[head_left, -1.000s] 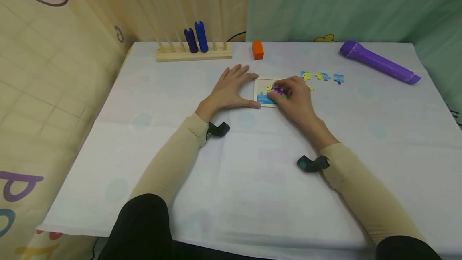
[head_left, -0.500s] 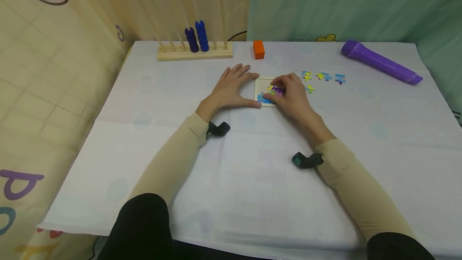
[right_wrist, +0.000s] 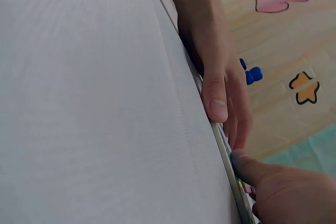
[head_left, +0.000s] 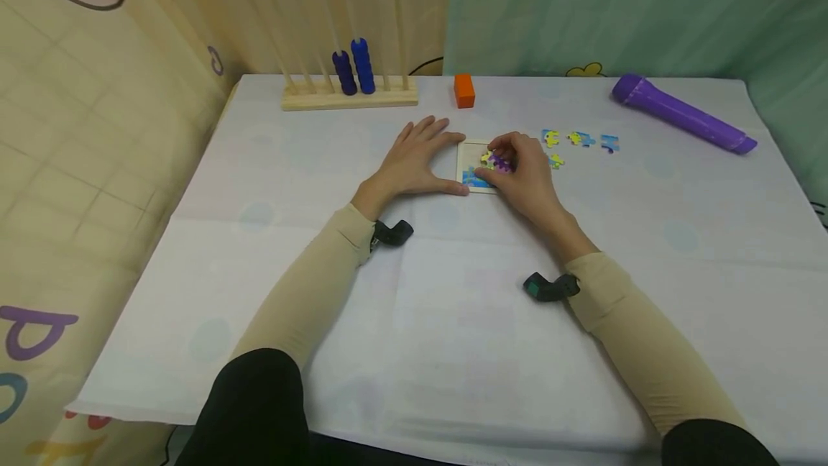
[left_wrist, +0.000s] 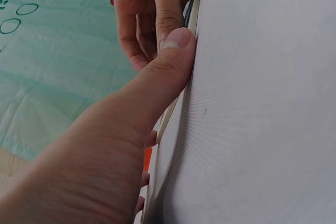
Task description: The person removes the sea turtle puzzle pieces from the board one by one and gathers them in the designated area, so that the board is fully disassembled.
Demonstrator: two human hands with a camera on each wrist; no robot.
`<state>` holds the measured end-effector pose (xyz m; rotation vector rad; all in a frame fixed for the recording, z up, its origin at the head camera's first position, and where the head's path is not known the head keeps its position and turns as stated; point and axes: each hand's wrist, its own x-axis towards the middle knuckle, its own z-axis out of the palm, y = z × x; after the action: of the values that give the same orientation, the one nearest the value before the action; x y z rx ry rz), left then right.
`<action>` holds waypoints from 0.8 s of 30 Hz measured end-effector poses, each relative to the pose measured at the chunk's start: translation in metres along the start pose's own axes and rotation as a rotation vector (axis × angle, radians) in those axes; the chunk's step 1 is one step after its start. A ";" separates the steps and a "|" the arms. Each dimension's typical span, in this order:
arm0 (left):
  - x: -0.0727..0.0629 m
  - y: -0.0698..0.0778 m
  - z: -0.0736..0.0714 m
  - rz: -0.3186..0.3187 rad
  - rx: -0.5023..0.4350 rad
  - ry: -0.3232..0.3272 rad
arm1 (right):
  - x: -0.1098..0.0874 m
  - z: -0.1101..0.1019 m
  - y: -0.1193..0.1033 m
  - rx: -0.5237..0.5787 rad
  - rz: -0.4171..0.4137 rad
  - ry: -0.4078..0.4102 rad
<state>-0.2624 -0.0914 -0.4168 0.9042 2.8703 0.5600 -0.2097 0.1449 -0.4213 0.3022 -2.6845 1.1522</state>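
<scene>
A small wooden-framed jigsaw tray (head_left: 473, 142) lies on the white-covered table. Blue pieces (head_left: 472, 178) fill its lower left, and purple and yellow pieces (head_left: 497, 161) show in its middle. My left hand (head_left: 414, 157) is spread at the tray's left side, thumb at the near corner and forefinger at the far corner. My right hand (head_left: 527, 175) reaches over the tray's right half, thumb and curled fingers pinching a purple puzzle piece down among the others. Its palm and fingers hide the tray's right side. In the right wrist view the right thumb (right_wrist: 254, 169) is right at the tray's edge.
Several loose puzzle pieces (head_left: 578, 139) lie right of the tray, one close beside the right hand. Farther back stand a wooden peg rack (head_left: 349, 97) with blue beads and an orange block (head_left: 463, 90). A purple tube (head_left: 682, 113) lies at the back right.
My right hand has shifted slightly left over the tray, uncovering a yellow-green loose piece on its right. The yellow and purple pieces under its fingers have shifted a little. My left hand stays put.
</scene>
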 end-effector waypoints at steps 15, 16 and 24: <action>-0.001 0.003 0.000 -0.008 -0.019 0.002 | -0.008 -0.008 0.003 0.147 0.016 0.131; -0.002 0.003 -0.001 -0.008 -0.022 0.003 | -0.009 -0.010 0.003 0.151 0.030 0.139; -0.003 0.004 -0.003 -0.010 -0.031 -0.007 | -0.016 -0.043 0.016 0.216 0.174 0.211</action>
<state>-0.2586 -0.0914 -0.4127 0.8856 2.8498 0.5977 -0.1946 0.1890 -0.4078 -0.0230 -2.4457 1.4397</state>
